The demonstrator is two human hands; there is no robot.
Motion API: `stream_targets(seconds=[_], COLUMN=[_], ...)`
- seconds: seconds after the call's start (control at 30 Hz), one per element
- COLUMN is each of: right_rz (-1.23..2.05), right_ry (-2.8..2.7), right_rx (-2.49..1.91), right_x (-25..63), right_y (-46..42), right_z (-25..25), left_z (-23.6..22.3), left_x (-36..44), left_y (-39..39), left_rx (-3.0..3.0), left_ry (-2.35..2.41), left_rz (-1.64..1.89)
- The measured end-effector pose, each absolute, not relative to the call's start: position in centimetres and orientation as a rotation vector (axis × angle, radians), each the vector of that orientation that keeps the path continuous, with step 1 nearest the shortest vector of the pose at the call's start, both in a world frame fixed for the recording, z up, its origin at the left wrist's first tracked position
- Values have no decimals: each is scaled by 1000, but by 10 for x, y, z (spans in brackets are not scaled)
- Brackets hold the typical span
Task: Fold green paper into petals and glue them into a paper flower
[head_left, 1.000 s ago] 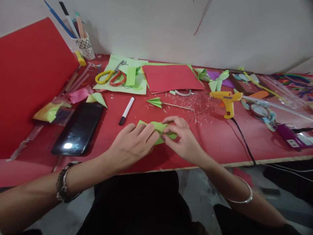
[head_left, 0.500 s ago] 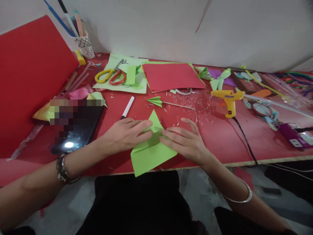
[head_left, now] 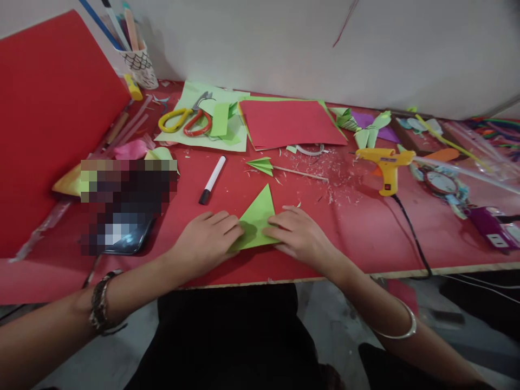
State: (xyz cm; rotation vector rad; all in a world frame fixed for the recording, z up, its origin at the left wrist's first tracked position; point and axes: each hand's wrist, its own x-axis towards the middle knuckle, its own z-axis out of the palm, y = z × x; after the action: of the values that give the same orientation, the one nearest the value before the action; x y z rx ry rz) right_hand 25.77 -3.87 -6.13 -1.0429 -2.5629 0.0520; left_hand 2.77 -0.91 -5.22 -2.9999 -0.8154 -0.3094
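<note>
A light green sheet of paper (head_left: pixel 257 219), folded to a triangle with its tip pointing away from me, lies on the red table near its front edge. My left hand (head_left: pixel 213 235) grips its left lower corner, fingers curled over the paper. At the right lower corner, my right hand (head_left: pixel 298 235) holds the paper with bent fingers. Both thumbs are mostly hidden. Just beyond the triangle lies a pleated green paper piece (head_left: pixel 260 166) on a thin stick (head_left: pixel 303 173). A white marker with a black cap (head_left: pixel 213 179) rests to the left.
Scissors (head_left: pixel 189 120) lie on pale green paper at the back, beside stacked red sheets (head_left: pixel 292 123). To the right stands a yellow glue gun (head_left: pixel 385 165) with its cord. At left are a dark phone (head_left: pixel 130 241), a pen cup (head_left: pixel 140 67) and a large red board (head_left: pixel 52 130).
The lower part of the green paper, which hung over the table's front edge, is folded up, leaving a triangle. Both hands have moved down to its lower corners.
</note>
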Motion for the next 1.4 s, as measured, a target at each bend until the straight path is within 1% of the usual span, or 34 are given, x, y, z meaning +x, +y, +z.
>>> stream_targets(seconds=[0.1,0.17,0.27,0.43,0.53,0.7,0.77,0.9,1.07,1.1,1.2,1.4], right_rz=[324,423,457,458,485,633,629,612,606,609,606,469], right_ry=[-2455,-2429,-2436,-2454,-2404,-2414,-2420,-2369,-2268,-2255,-2240,-2351], right_rx=[-1086,-1152,-1238,-1321,-1315,-1070,-1049,-1068,-1205,-1242,-1340,-1392], right_x=[257,256,254,251,252,260,262,261,255,254,253,251], right_y=[-30,-26,-22,-20,-19,-23,-25,-26,-22,-21,-19,-16], right_z=[-63,-62,-61,-61,-62,-65,-66,-66,-64,-64,-65,-68], left_z=[-53,-53,-51,-50,-55,-64,-63,-56,-52,-53,-56,-55], left_x=[28,29,30,30,25,16,17,25,30,29,27,26], left_y=[-9,-7,-4,0,3,4,2,-2,0,1,3,4], left_rx=[-2991,-3000,-3023,-3077,-3138,-3313,-3287,-3213,-3084,-3035,-2994,-3048], left_ry=[-964,-1092,-1233,-1306,-1267,-860,-828,-934,-1168,-1193,-1252,-1368], left_rz=[-355,-335,-295,-261,-339,-420,-431,-423,-232,-312,-297,-147])
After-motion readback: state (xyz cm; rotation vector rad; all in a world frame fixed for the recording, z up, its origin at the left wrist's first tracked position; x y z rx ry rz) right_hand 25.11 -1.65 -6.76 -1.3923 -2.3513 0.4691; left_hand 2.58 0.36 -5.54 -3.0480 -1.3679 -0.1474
